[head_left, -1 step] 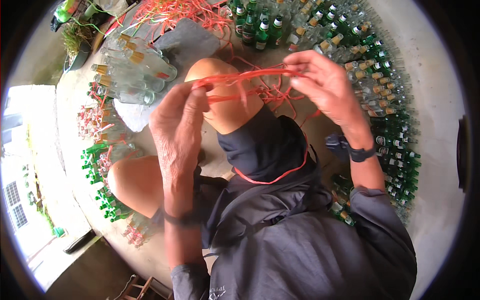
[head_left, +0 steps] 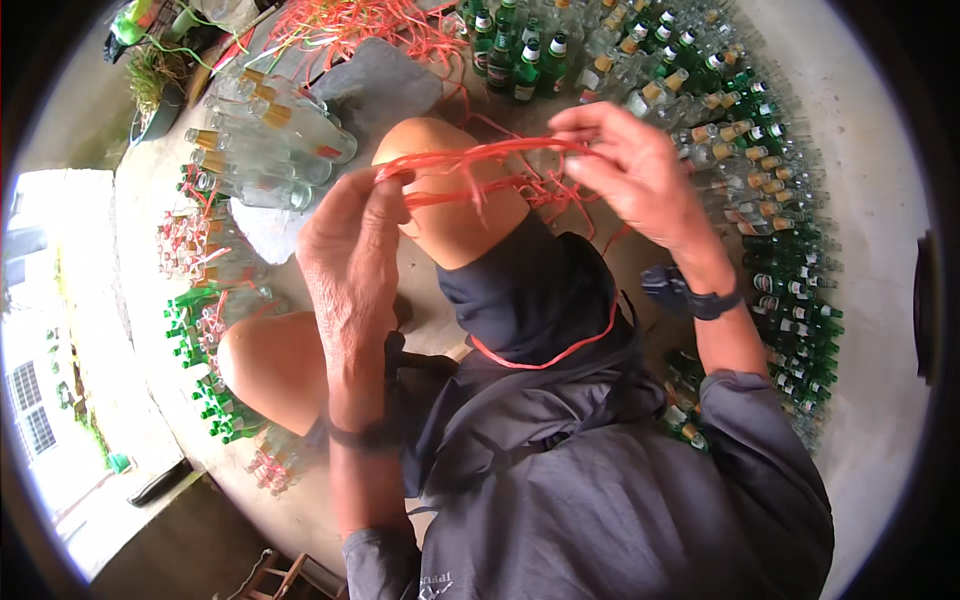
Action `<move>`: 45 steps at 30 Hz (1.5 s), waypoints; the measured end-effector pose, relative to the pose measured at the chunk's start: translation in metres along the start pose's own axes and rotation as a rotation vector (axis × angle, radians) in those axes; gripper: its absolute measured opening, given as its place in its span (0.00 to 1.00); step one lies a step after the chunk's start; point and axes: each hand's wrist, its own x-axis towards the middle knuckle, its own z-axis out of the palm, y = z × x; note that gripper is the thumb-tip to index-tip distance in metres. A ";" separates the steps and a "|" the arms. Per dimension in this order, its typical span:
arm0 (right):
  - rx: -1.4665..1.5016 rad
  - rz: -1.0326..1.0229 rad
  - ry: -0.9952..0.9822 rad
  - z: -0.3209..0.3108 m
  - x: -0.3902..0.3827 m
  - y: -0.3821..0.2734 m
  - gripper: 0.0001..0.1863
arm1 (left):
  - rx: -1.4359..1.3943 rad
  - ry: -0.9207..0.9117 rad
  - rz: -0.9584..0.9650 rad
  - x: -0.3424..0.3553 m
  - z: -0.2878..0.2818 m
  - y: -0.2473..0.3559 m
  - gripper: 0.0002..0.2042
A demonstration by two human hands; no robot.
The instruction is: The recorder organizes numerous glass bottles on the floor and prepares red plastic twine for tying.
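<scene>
Red plastic twine (head_left: 470, 157) stretches between my two hands above my bare knee, with loose strands sagging under it. My left hand (head_left: 352, 225) pinches one end between thumb and fingers. At the other end my right hand (head_left: 630, 170) is closed on the twine with thumb and fingertips; a black strap circles that wrist. Another red strand (head_left: 545, 362) lies across my dark shorts. Below and beyond the right hand, a tangle of the same twine (head_left: 565, 190) rests on the floor.
Clear bottles (head_left: 285, 130) lie stacked at the left beside a grey stone slab (head_left: 380, 82). Green and clear bottles (head_left: 780, 290) stand densely along the right wall. A heap of red twine (head_left: 350, 25) is at the back. More bottles (head_left: 195, 340) stand at the far left.
My right hand has shifted slightly left, toward my left hand, and the twine between them hangs a little looser. Both hands keep their hold.
</scene>
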 end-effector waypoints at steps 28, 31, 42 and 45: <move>-0.567 0.091 -0.485 0.002 -0.067 -0.014 0.21 | 0.235 -0.226 -0.072 -0.067 -0.025 -0.048 0.03; -0.560 0.091 -0.504 0.008 -0.097 -0.007 0.25 | 0.348 -0.326 -0.035 -0.087 -0.023 -0.054 0.04; -0.730 -0.381 -0.398 0.024 -0.111 0.007 0.07 | 0.398 -0.543 0.003 -0.110 -0.020 -0.047 0.06; -0.600 -0.364 -0.344 0.030 -0.103 0.000 0.08 | 0.370 -0.570 -0.026 -0.110 -0.019 -0.043 0.05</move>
